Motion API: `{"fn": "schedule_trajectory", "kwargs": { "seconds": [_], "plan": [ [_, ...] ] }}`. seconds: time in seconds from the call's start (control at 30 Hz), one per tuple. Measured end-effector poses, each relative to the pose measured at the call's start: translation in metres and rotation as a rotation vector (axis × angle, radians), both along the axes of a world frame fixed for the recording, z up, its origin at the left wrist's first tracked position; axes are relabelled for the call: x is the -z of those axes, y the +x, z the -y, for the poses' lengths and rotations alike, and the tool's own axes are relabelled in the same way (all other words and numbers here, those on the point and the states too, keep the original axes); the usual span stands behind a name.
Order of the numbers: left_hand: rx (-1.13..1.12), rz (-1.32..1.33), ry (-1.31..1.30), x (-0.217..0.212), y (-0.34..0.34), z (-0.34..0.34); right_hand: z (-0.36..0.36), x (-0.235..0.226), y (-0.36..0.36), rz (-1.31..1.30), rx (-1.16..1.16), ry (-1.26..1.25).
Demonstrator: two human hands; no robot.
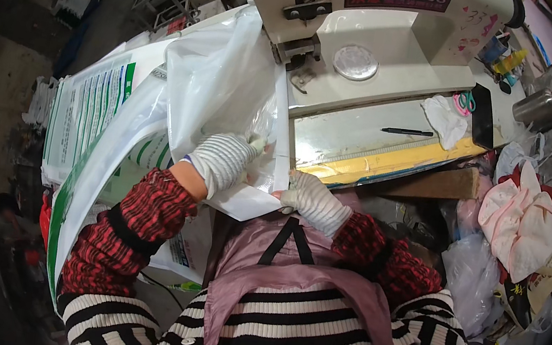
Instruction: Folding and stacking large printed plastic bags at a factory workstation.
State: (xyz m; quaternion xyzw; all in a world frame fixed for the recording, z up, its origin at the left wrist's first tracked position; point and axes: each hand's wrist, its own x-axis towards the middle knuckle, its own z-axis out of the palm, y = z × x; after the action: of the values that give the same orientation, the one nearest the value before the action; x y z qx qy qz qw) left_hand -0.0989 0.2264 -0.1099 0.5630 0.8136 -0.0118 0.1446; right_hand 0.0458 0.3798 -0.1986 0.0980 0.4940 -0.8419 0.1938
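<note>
A large white plastic bag [222, 80] drapes from the sewing machine [380, 35] down to my lap. Its plastic is glossy and partly see-through, with a straight edge running down its right side. On that plastic, my left hand [224, 162] in a ribbed white glove has its fingers curled closed, gripping a fold. My right hand [317, 203], gloved the same way, pinches the bag's lower right corner between thumb and fingers. Both hands are close together just in front of the machine bed. The machine's needle area stands beyond them, beside the bag's upper edge.
Printed white and green sacks [89, 121] lie at the left. On the machine table are a black pen [406, 131], a white cloth [445, 122] and scissors [467, 103]. A steel bottle [546, 109] stands farther right, above piled plastic bags and a pink-white cloth [522, 221].
</note>
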Motion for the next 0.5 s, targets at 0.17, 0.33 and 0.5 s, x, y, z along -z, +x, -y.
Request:
{"fn": "schedule_trajectory", "kwargs": {
  "seconds": [0.17, 0.33, 0.5],
  "plan": [
    [-0.050, -0.056, -0.239, -0.001, -0.009, 0.001, -0.004, -0.022, 0.001, 0.029, -0.037, 0.016],
    [0.001, -0.367, 0.160, -0.030, 0.011, -0.016, -0.002, 0.013, 0.000, -0.036, 0.011, -0.069],
    [-0.250, -0.474, 0.309, 0.042, 0.016, -0.012, 0.007, -0.002, 0.001, -0.076, 0.034, -0.094]
  ]
}}
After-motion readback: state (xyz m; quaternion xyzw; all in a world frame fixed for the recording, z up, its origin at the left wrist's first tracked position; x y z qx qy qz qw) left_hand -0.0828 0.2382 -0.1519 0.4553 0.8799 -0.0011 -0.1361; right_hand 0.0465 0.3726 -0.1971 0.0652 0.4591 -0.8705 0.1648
